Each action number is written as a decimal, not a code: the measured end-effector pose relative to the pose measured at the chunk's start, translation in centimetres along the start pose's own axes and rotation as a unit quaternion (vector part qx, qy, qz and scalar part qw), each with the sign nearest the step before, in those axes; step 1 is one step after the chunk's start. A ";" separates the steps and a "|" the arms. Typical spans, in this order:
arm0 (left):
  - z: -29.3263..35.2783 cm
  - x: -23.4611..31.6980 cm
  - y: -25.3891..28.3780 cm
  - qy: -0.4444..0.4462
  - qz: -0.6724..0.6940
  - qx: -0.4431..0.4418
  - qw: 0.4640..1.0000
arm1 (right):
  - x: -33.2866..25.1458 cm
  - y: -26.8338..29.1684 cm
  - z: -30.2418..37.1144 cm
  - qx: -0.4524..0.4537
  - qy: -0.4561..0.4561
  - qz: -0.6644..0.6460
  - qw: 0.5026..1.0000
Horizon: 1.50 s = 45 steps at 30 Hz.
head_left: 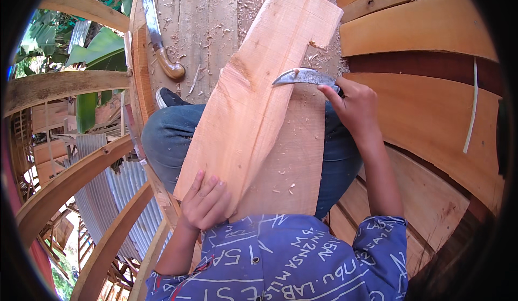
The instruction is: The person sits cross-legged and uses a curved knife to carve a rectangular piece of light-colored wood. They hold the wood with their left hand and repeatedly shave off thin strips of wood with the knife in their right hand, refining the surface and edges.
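A long, pale wooden plank [243, 104] with rough-cut edges and a notch near its far right side slants away from my body across my lap. My left hand [205, 201] lies on its near end, fingers spread over the wood. In my right hand [353, 104] is a knife [306, 76] with a curved blade; its handle is mostly hidden in my grip. The blade points left, its tip over the plank's right edge, with a small wood chip on it. Beneath the plank, a wider flat board [294, 160] rests between my legs.
At the far left, a machete [156, 36] with a curved wooden handle lies on the plank floor [208, 20]. Wood shavings are scattered about. A slatted wooden wall [415, 28] rises on the right. Curved wooden rails [81, 171] run along the left, with corrugated sheets [129, 185] beyond.
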<state>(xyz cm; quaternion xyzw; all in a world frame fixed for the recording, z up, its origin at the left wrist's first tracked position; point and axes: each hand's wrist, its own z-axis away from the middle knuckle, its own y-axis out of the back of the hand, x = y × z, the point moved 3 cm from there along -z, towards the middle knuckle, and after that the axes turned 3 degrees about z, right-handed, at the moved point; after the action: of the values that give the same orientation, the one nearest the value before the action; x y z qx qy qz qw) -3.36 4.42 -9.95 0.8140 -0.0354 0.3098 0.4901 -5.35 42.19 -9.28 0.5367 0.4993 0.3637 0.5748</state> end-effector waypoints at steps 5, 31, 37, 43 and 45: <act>0.0 0.0 0.2 -0.009 0.004 0.001 1.000 | -1.8 -0.5 1.7 -0.016 0.033 -0.062 0.997; -0.7 0.7 2.0 0.005 0.033 0.079 0.996 | -2.0 -2.0 5.4 0.126 -0.152 -0.216 0.956; -0.4 -0.1 4.1 0.039 0.051 0.182 0.981 | -1.1 -2.4 6.5 0.182 -0.125 -0.277 0.935; 0.0 -0.7 5.2 0.076 0.020 0.212 0.974 | -0.9 -3.3 6.8 0.158 -0.117 -0.298 0.934; 0.6 -1.7 5.0 0.086 0.020 0.276 0.957 | -0.7 -3.2 6.9 0.154 -0.141 -0.315 0.926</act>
<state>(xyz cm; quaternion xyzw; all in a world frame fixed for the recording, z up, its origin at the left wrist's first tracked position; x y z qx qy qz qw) -6.25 0.90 -7.15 0.8870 0.0775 0.3856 0.2419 0.72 39.25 -12.82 0.4794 0.6061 0.0035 0.6347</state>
